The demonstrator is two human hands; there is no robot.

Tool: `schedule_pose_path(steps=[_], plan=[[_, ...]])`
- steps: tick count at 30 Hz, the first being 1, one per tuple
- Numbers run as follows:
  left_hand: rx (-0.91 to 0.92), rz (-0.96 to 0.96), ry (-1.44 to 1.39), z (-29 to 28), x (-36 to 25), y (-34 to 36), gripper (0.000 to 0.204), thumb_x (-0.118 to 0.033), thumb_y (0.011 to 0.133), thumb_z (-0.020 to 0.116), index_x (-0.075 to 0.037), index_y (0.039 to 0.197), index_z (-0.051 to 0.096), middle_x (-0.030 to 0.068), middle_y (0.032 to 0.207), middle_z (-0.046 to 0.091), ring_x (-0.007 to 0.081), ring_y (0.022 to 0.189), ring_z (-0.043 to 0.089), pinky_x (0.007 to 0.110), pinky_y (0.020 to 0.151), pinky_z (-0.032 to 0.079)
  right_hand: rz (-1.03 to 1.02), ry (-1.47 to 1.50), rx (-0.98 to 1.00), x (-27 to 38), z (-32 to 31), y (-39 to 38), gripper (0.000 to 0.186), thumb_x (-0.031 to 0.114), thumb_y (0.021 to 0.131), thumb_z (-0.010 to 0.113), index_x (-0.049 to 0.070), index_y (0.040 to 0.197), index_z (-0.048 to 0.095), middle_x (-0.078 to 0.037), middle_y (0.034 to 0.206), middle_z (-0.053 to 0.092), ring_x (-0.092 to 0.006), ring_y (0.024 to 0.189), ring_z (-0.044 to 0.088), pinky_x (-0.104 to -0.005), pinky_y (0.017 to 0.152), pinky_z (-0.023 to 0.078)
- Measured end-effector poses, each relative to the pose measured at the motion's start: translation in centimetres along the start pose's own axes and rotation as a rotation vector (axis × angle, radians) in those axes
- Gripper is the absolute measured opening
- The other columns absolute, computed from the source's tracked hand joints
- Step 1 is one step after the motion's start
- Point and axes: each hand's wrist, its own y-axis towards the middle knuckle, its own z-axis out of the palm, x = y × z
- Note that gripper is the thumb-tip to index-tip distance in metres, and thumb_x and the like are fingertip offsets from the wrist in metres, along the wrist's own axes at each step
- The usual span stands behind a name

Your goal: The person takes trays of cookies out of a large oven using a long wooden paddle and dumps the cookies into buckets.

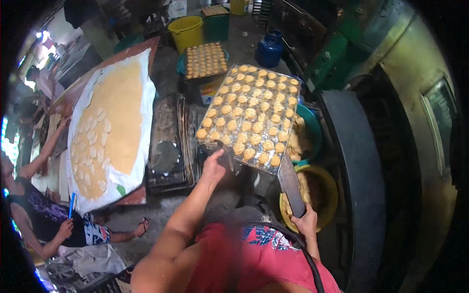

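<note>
A metal tray (pixel 249 115) full of rows of round, golden baked pieces is held up in front of me. My left hand (pixel 215 166) grips a dark pad (pixel 222 149) at the tray's near left corner. My right hand (pixel 305 219) is closed on a long flat wooden paddle (pixel 292 188), which reaches up to the underside of the tray's near right end. Below the tray on the right sit a teal basin (pixel 310 134) and a yellow basin (pixel 325 195), both holding pale tan pieces.
At left, rolled dough on white cloth (pixel 110 127) lies beside a co-worker (pixel 39 210) holding a blue stick. Stacked blackened trays (pixel 168 136) stand mid-left. Behind are another filled tray (pixel 205 61), a yellow bucket (pixel 185 31) and a blue gas cylinder (pixel 268 51). A dark metal ledge (pixel 351 161) runs along the right.
</note>
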Motion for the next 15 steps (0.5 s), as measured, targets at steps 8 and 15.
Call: schedule_pose_path(steps=[8, 15], plan=[[-0.091, 0.162, -0.071, 2.1, -14.2, 12.4, 0.021, -0.007, 0.078, 0.065, -0.005, 0.099, 0.061, 0.0056, 0.096, 0.067, 0.0221, 0.092, 0.063, 0.038, 0.089, 0.047, -0.099, 0.109, 0.199, 9.7, 5.2, 16.5, 0.062, 0.021, 0.054, 0.079, 0.001, 0.11, 0.059, -0.023, 0.091, 0.065, -0.0357, 0.087, 0.065, -0.0402, 0.076, 0.05], [-0.207, 0.322, -0.059, 4.2, -22.0, 24.9, 0.01, -0.009, 0.077, 0.067, -0.01, 0.084, 0.061, 0.0033, 0.081, 0.066, 0.0198, 0.07, 0.064, 0.032, 0.064, 0.053, -0.068, 0.06, 0.308, 13.8, 4.7, 26.5, 0.064, 0.022, 0.056, 0.078, 0.001, 0.113, 0.057, -0.026, 0.093, 0.064, -0.0385, 0.09, 0.063, -0.0427, 0.078, 0.05]])
